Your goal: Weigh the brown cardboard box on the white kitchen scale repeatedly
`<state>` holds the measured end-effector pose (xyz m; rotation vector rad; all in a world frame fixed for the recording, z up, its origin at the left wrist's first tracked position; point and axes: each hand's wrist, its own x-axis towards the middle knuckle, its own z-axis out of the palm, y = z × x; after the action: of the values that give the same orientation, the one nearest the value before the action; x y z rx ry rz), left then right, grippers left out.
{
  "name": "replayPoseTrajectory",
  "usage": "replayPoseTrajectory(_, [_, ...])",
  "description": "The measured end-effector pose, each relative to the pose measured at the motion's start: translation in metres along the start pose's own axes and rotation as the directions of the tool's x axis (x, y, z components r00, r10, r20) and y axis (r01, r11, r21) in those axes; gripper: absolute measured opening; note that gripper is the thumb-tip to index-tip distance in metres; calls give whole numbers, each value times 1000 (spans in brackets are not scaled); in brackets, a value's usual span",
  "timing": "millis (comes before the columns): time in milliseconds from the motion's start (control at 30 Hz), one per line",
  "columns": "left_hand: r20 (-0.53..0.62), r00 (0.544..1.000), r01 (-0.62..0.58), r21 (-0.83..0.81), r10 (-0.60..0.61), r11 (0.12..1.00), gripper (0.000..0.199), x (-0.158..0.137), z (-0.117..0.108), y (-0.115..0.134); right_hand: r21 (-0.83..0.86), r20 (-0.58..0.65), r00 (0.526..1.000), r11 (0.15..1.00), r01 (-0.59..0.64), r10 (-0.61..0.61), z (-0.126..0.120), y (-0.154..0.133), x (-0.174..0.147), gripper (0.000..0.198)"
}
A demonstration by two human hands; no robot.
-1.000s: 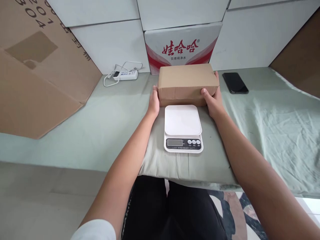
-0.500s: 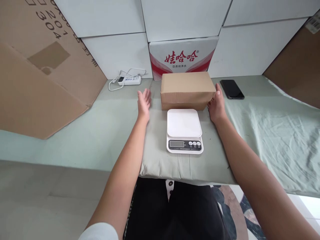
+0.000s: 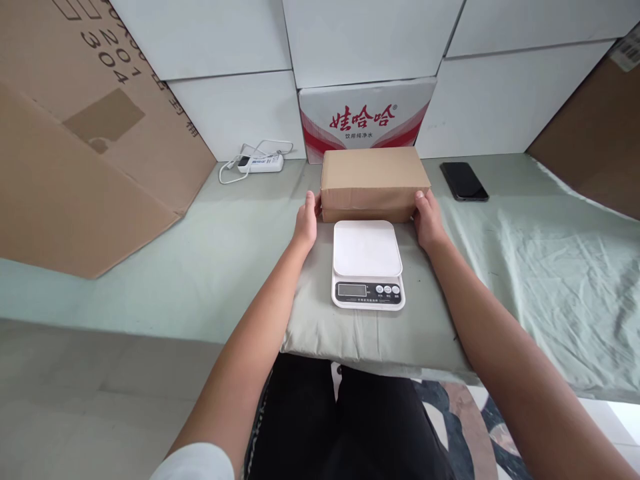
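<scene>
A closed brown cardboard box (image 3: pixel 373 170) lies just behind a white digital kitchen scale (image 3: pixel 367 250) on the cloth-covered table. My left hand (image 3: pixel 307 220) presses against the box's left end, thumb up, with its other fingers partly hidden at that side. At the right end, my right hand (image 3: pixel 428 217) grips the box, its thumb on the front corner and the fingers behind. Between my forearms sits the scale, its platform bare and its display blank.
A white power strip or adapter with a cable (image 3: pixel 260 163) lies at the back left, and a black phone (image 3: pixel 464 181) at the back right. Behind stand a printed white carton (image 3: pixel 367 117) and white boxes. Large cardboard panels (image 3: pixel 100 173) flank the table.
My left hand has moved right, from beside the box onto its left end. My right hand has settled its thumb on the box's right front corner. The box stays in place.
</scene>
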<state>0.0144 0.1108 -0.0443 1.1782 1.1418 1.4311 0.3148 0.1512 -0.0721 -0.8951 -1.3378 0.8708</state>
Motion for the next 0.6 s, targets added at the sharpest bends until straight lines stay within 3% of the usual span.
replayPoseTrajectory(200, [7,1000,-1,30,1,1000,78,0,0,0,42,-53,994,995,-93,95,5,-8,-2,72])
replayPoseTrajectory(600, [34,999,15,88,-18,996,82,-2,-1,0,-39,15,999,998,-48,48,1,-5,-3,75])
